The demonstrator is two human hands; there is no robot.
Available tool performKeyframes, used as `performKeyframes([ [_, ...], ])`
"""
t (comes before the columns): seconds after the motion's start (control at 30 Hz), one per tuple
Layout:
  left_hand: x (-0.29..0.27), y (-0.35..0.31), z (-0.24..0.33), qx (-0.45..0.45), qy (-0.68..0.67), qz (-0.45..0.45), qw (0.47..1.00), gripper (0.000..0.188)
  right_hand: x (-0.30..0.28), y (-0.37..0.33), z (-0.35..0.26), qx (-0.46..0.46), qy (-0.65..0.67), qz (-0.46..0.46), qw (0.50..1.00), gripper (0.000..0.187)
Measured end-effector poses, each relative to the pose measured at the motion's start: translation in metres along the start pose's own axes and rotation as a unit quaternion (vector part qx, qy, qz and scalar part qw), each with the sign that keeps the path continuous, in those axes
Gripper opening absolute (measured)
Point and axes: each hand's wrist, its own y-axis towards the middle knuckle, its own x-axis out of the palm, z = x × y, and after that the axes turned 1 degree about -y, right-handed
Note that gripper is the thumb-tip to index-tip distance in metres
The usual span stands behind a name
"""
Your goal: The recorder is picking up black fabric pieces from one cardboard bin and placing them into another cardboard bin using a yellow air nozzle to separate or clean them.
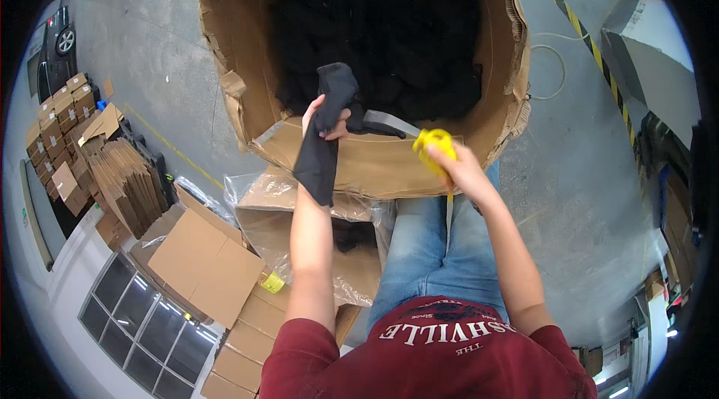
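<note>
My left hand grips a long piece of black cloth over the near rim of a large cardboard box. The cloth's folded top stands above the fingers, and its other end hangs over my forearm. My right hand is closed round a bright yellow object, whose kind I cannot make out. From it a pale, flat strip reaches left towards dark cloth at the rim. Below that hand a narrow strip hangs before my jeans. Inside the box lies a heap of black cloth.
A smaller plastic-lined carton stands below the large box, with something black inside. A yellow roll sits beside it, near brown cartons. Flattened cardboard is stacked at left. A yellow-black floor line runs along the right.
</note>
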Motion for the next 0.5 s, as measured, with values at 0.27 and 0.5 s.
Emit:
performKeyframes([
  [0.27, -0.026, -0.028, -0.007, 0.024, 0.241, 0.203, 0.949, 0.019, -0.014, 0.013, -0.018, 0.003, 0.018, -0.062, 0.998, 0.042],
  [0.5, 0.042, -0.015, -0.062, 0.172, -0.051, 0.076, 0.981, 0.025, -0.027, 0.021, -0.005, -0.022, -0.026, -0.076, 0.997, 0.039],
])
